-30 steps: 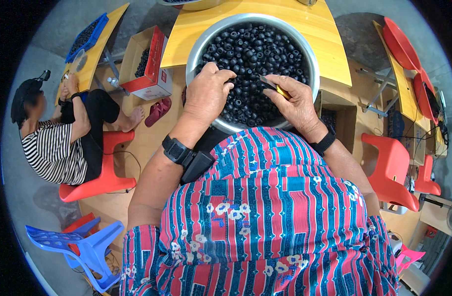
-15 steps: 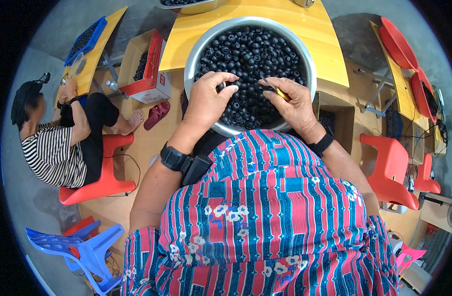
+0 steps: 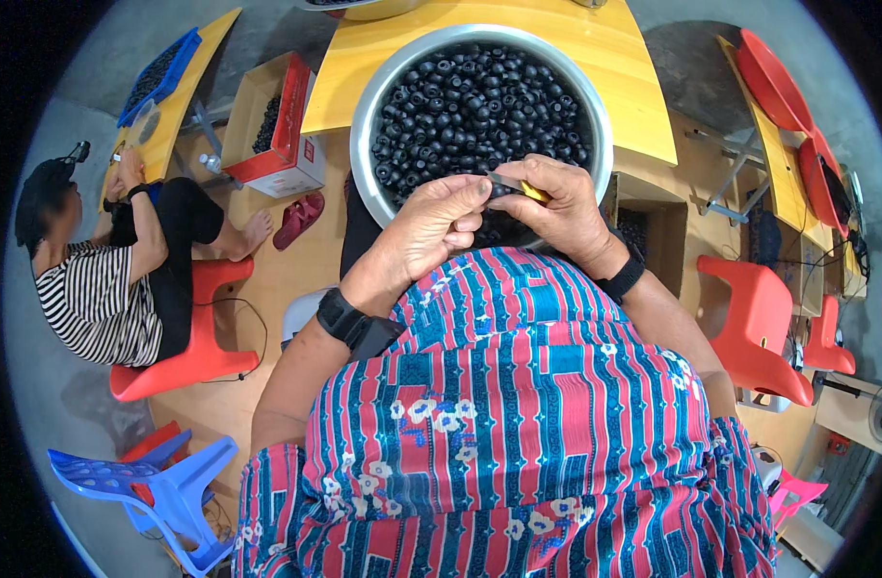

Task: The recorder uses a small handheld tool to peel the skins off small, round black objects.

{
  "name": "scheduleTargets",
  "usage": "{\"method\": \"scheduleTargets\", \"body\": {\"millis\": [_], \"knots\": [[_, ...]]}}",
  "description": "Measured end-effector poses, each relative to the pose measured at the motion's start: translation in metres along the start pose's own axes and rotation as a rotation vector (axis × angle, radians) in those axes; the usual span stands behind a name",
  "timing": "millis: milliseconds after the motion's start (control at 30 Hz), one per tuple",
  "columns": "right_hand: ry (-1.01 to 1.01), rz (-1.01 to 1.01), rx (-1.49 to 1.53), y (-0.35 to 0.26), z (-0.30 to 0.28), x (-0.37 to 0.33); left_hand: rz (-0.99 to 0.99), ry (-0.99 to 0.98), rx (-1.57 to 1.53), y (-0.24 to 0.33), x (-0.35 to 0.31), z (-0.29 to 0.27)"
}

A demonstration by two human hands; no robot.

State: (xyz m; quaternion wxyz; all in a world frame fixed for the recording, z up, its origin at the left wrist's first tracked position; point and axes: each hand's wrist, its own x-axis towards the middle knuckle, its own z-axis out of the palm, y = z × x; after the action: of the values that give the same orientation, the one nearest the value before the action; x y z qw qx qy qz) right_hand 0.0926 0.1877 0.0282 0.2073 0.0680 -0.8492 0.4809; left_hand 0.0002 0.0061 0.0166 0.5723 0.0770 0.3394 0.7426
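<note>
Knifework seemed underway: right hand (image 3: 561,210) pinched yellow knife (image 3: 534,192); left hand (image 3: 427,223) closed, contents unclear; next move needed steadiness.

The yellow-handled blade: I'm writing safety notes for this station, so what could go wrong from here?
The yellow-handled blade in the right hand meets the left hand at its fingertips, so a slip might cut them. The metal basin, heaped with dark round fruit, reaches past the near edge of the yellow table; a knock could spill some.
</note>
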Motion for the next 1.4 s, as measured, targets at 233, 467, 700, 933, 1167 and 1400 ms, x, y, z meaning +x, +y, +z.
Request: {"method": "scheduleTargets", "body": {"millis": [233,467,700,933,1167,1400], "knots": [[-0.089,-0.009,0.085,-0.003,-0.004,0.003,-0.043,-0.069,-0.122,-0.006,0.001,-0.008],[-0.035,0.009,0.158,0.001,0.002,0.002,-0.049,-0.089,-0.146,-0.008,0.003,-0.008],[-0.085,0.065,0.212,0.003,0.0,0.001,-0.037,-0.095,-0.103,-0.009,0.003,-0.007],[-0.138,0.127,0.381,0.001,-0.001,0.002,-0.02,-0.141,-0.067,-0.008,0.001,-0.009],[-0.128,0.139,0.348,-0.001,-0.001,0.002,-0.033,-0.132,-0.141,-0.009,0.001,-0.002],[-0.082,0.107,0.207,-0.008,-0.002,0.002,-0.051,-0.116,-0.198,-0.011,0.003,-0.008]]}}
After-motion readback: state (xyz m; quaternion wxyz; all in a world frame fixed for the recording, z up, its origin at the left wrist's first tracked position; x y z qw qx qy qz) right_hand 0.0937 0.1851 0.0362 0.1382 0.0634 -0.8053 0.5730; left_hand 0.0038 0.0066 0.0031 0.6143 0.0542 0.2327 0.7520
